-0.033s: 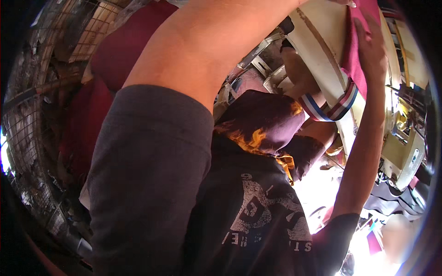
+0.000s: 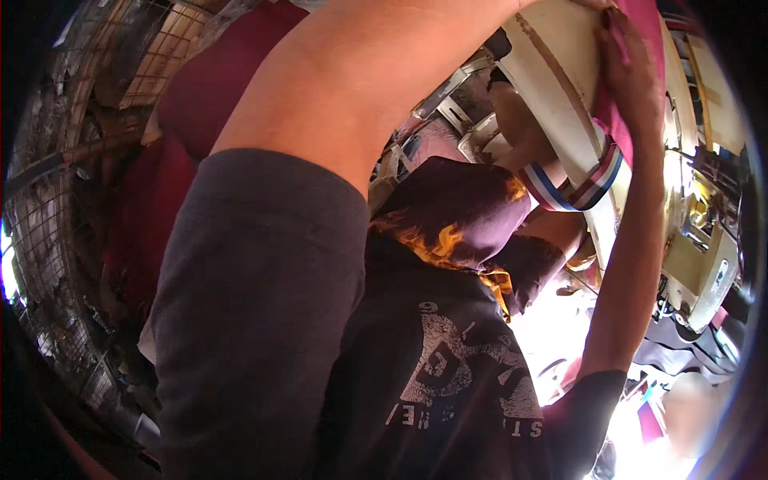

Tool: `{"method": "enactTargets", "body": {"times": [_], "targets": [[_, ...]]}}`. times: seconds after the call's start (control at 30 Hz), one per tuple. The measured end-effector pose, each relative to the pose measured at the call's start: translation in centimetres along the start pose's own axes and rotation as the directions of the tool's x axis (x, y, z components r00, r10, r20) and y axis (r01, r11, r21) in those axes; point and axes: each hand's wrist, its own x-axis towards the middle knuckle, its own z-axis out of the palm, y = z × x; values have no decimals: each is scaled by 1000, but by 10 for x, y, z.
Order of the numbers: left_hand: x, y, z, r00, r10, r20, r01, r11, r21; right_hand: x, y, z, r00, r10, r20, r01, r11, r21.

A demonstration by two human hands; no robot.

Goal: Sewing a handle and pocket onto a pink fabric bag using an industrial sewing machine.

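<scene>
Left arm: a bare forearm under a grey short sleeve [image 2: 256, 320] fills the left and centre of the frame, rising from the lower edge toward the top; the left hand itself runs out past the upper edge, so I cannot tell whether its fingers are open or closed.

Dark printed T-shirt [image 2: 448, 384]: the person's own chest, lower centre, with a cracked white print on it.

Dark red fabric heap [image 2: 208, 88]: upper left of the frame, behind the left arm, beside a wire mesh panel [image 2: 48, 240] along the left rim.

Cream sewing machine [image 2: 560, 88]: upper right, its curved body tilted across the frame; a second cream machine part [image 2: 704, 272] sits lower at the right rim.

Purple cloth with orange trim [image 2: 464, 212]: bunched in the centre, just above the shirt, below the machine.

Right arm: a slim bare forearm climbs the right side from the lower edge to the top.

Pink garment piece [image 2: 628, 120]: upper right, lying against the cream machine body, directly under the right hand; its lower end carries a striped red, white and blue ribbed band [image 2: 580, 188].

Right hand [image 2: 632, 72]: top right, fingers [image 2: 616, 36] stretched fairly flat and pressed on the pink garment piece, not curled round it.
</scene>
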Motion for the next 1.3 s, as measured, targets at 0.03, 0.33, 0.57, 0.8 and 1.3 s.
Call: {"method": "enactTargets", "body": {"times": [0.03, 0.33, 0.57, 0.8, 1.3], "targets": [[1, 3, -4, 1000, 1, -2, -1, 1000, -2, -1, 1, 13, 969, -219, -114, 230, 969, 90], [-59, 7, -30, 996, 15, 89, -16, 1000, 6, -38, -39, -10, 995, -90, 37, 79, 970, 229], [-131, -5, 4, 993, -37, 112, 36, 999, 10, -83, -57, -18, 993, -115, 35, 106, 975, 193], [-171, -24, 23, 998, -10, 66, 10, 1000, -2, -113, -72, -42, 997, -45, 70, 34, 988, 152], [-30, 51, -56, 949, 202, 242, -259, 938, 232, -162, -9, -81, 761, 648, 21, -615, 711, 340]]}}
